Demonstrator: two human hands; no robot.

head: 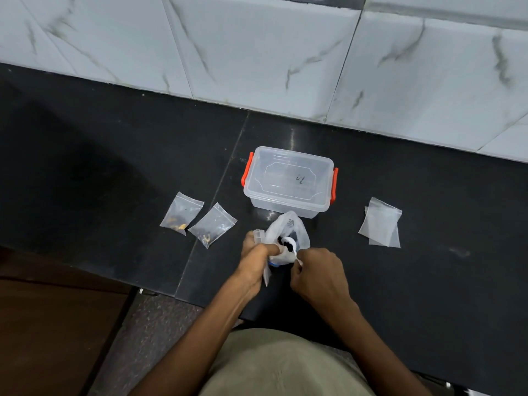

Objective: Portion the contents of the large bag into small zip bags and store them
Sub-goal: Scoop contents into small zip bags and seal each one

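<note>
The large white plastic bag [288,228] stands on the black counter [428,275] just in front of the clear box. My left hand [255,260] grips its near edge together with a small clear zip bag [258,235]. My right hand [318,271] pinches the handle of a white plastic spoon [290,244], whose bowl sits in the bag's mouth with dark bits on it. Two small zip bags [181,214] [213,225] with a little yellowish and dark content lie to the left.
A clear lidded plastic box [288,181] with orange latches stands behind the large bag. A small stack of flat zip bags [380,224] lies to the right. A white marbled tile wall [257,52] runs along the counter's back. The counter's front edge is near my body.
</note>
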